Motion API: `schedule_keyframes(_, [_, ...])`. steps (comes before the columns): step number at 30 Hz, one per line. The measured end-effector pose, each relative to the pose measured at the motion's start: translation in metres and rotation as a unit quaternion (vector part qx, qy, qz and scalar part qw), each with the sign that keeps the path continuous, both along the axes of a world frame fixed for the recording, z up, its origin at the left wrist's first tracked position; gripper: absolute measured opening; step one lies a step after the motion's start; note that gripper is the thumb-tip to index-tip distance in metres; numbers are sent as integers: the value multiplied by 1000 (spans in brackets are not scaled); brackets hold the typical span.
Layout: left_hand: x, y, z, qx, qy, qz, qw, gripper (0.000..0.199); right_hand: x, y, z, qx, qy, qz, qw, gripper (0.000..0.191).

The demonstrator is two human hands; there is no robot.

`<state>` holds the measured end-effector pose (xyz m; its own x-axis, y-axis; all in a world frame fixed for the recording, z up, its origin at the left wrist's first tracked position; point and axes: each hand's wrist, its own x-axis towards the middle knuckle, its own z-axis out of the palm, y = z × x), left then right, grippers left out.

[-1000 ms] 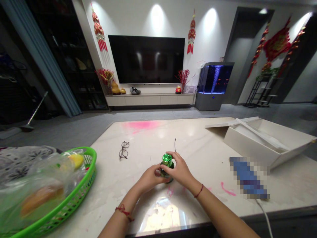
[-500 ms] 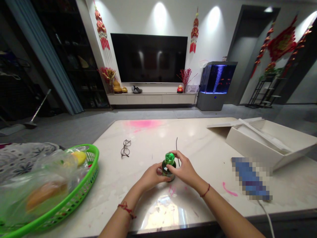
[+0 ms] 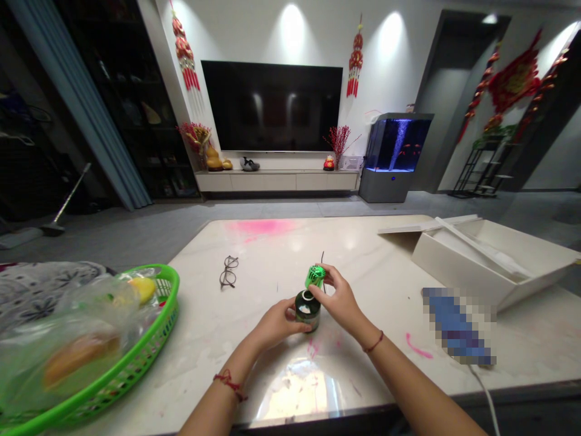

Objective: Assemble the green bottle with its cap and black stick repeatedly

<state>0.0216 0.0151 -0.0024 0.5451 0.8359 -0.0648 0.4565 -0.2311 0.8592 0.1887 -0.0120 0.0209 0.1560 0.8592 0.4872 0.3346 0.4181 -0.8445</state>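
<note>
Eyeglasses [image 3: 229,270], green basket [image 3: 170,306], white box [image 3: 469,274]

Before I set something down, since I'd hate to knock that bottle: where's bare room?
Bare table lies between the right hand and the white box, and between the glasses and the green basket. It is crowded at the bottle, with the left hand and green cap there, and by the box, where a blurred blue item lies.

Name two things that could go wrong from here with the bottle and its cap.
Spill: the left hand holds the dark bottle uncovered, so a knock might tip out any contents.
Drop: the right hand grips the green cap above the table, so it could slip.
</note>
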Motion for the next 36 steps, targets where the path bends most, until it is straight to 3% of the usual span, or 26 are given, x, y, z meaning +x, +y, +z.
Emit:
schedule_keyframes(21, [1, -3, 5, -3, 10, 12, 1000, 52, 51, 3, -10, -29, -48, -38, 998, 38])
schedule_keyframes(30, [0, 1, 0, 5, 24, 5, 1000, 54, 61, -5, -18, -87, -133, -36, 987, 38])
schedule_keyframes(36, [-1, 3, -3, 7, 24, -3, 1000, 56, 63, -9, -26, -125, -252, -29, 959, 37])
